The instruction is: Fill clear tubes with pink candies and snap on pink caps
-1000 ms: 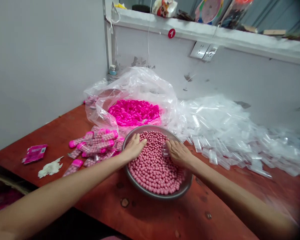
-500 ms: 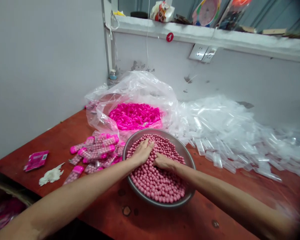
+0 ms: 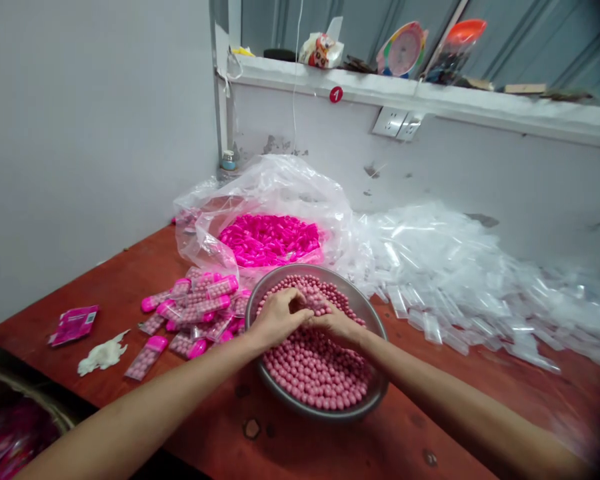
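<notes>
A grey metal bowl (image 3: 380,393) holds a mass of round pink beads (image 3: 320,380). Over the beads, my right hand (image 3: 337,325) is closed around what looks like a clear tube (image 3: 316,301) filled with pink beads. My left hand (image 3: 280,317) is bent, its fingertips and thumb meeting the tube's left side, with a gap between thumb and forefinger. Parts of the tube are hidden by the fingers. Left of the bowl lies a heap of bead-filled tubes (image 3: 200,307) with bright pink caps.
Behind the bowl, a clear plastic bag (image 3: 290,177) holds loose pink caps (image 3: 270,240). Many clear empty tubes (image 3: 430,267) are piled at the right. A pink packet (image 3: 74,325) and a white scrap (image 3: 103,353) lie on the red table (image 3: 130,267); an open box (image 3: 20,427) stands lower left.
My left hand has gone from lying flat on the beads to a bent grip. My right hand has come up out of the beads with the tube. The view has shifted slightly.
</notes>
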### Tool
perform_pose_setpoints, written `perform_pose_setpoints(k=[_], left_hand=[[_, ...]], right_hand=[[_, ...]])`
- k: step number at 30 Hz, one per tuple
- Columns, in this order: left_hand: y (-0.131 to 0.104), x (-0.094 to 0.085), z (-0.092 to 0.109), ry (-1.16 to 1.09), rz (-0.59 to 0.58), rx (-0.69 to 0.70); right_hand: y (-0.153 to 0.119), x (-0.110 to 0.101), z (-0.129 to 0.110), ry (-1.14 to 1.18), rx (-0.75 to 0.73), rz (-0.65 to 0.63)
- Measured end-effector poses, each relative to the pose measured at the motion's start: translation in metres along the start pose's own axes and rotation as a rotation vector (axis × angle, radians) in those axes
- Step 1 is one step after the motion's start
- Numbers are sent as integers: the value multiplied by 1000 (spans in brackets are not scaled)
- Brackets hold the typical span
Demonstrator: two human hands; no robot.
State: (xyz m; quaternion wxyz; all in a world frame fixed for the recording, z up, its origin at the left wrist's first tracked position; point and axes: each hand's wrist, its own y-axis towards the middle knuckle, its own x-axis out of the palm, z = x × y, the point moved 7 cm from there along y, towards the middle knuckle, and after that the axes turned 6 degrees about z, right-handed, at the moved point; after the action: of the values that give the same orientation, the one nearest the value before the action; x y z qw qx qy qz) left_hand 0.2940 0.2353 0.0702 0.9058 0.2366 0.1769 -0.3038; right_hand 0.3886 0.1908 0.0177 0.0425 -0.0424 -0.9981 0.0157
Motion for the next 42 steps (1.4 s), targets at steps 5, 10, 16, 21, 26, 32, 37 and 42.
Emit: perform_pose_setpoints(k=[5,10,16,21,26,32,37,42], left_hand=[[1,13,-1,59,21,-27],[6,23,-3,73,-13,-28],[8,10,-11,-44,-91,-70],[-2,2,-16,-359,-237,-174],[-9,6,-6,-563,-333,-180],[-11,3,-6,-604,-320,-199],[-13,0,-6,-463,-303,-120],[-14,-7,-1,-299,-225,-34]], right_hand=[[-1,4,0,-105,-42,35],[-1,7,-10,-224,-60,16],[-11,-12,-14,-545,-15,13],[-25,-16,-57,-734,-251,-10],[-32,15,-89,-871,-507,-151],[-34,21,-92,-936,-663,-67],[-30,25,-87,-1008,-526,-135],[-31,18,-72,-1006,-275,-134]])
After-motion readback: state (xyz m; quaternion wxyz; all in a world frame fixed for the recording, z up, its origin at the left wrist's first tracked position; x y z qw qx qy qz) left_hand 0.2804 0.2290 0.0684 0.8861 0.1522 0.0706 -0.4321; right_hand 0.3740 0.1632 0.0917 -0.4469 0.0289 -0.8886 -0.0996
